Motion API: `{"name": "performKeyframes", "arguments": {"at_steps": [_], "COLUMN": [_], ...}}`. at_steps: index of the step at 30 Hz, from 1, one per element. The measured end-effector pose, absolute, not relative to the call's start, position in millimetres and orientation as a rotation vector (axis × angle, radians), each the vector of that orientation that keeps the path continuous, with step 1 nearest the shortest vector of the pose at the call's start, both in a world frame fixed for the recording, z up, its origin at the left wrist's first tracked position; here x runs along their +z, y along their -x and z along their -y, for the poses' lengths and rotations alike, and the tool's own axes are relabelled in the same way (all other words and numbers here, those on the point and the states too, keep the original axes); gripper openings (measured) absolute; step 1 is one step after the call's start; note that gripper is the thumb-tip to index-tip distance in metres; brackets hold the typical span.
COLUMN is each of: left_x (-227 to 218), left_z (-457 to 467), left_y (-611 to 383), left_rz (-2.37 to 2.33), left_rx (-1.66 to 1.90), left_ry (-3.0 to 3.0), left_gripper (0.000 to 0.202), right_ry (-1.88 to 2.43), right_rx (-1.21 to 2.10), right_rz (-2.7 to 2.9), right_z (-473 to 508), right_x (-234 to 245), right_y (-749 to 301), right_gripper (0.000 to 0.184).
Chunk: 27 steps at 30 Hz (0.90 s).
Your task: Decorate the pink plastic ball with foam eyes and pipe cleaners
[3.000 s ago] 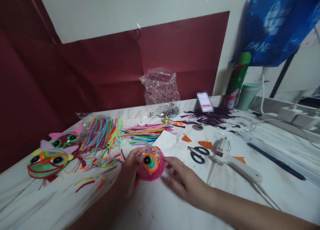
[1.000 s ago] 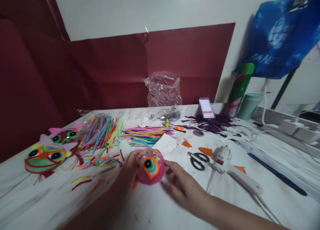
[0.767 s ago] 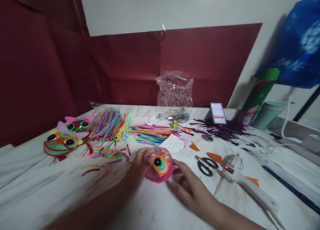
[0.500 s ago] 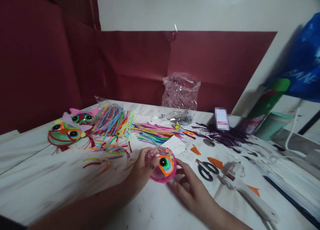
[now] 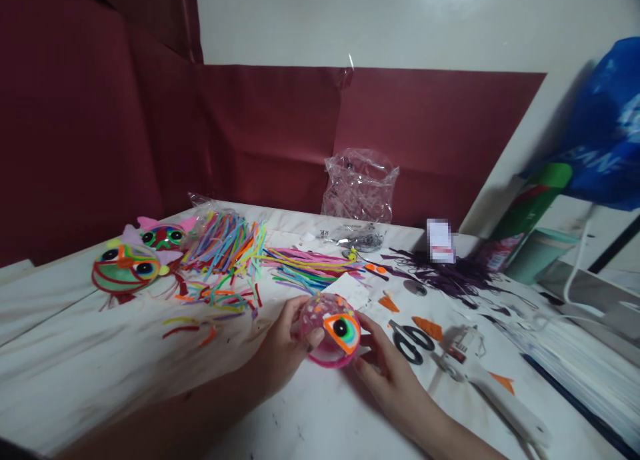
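Head-worn view, forward and down

Scissors (image 5: 413, 341) lie on the table (image 5: 295, 420) between ball (image 5: 330, 351) and glue gun (image 5: 484, 378).

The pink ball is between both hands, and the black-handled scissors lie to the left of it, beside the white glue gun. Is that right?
Not quite: the black-handled scissors lie to the right of the pink ball, as the head view shows. The rest holds: the ball is between the left hand and right hand, and the scissors are beside the white glue gun.
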<state>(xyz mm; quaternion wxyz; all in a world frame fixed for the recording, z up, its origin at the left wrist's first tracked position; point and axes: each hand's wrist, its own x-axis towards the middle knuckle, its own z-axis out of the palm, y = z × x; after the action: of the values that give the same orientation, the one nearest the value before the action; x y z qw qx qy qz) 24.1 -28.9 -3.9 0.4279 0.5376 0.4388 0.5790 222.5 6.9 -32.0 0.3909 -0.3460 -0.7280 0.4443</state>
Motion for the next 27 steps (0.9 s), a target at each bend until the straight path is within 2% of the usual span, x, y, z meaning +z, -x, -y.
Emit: {"name": "performKeyframes", "arguments": {"at_steps": [5,10,16,20,27], "left_x": [-6,-12,-12,0,11], "left_z": [28,23,20,28,35], "left_y": [-22,-16,-10,-8,-12], "left_rz": [-1.156,-1.105,-1.011,-1.079,-1.194], "left_rx": [1.453,1.394,1.368,1.48,1.598], "left_ry": [-1.334,-1.331,-1.47,-1.752,-1.806], "left_gripper": [0.053,0.059,0.063,0.066,0.066], "right_ry": [0.842,0.802,0.786,0.636,0.573], "right_rx": [1.033,0.962,0.984,0.858,0.766], "right_rz": [1.893,1.978,1.956,1.974,2.025], "right_z": [-2,1,-1,-2,-2], "right_x": [-28,-18,-22,-22,-17], "right_y": [-221,-219,-223,-227,-228], "right_gripper": [0.053,0.052,0.061,0.069,0.066]}}
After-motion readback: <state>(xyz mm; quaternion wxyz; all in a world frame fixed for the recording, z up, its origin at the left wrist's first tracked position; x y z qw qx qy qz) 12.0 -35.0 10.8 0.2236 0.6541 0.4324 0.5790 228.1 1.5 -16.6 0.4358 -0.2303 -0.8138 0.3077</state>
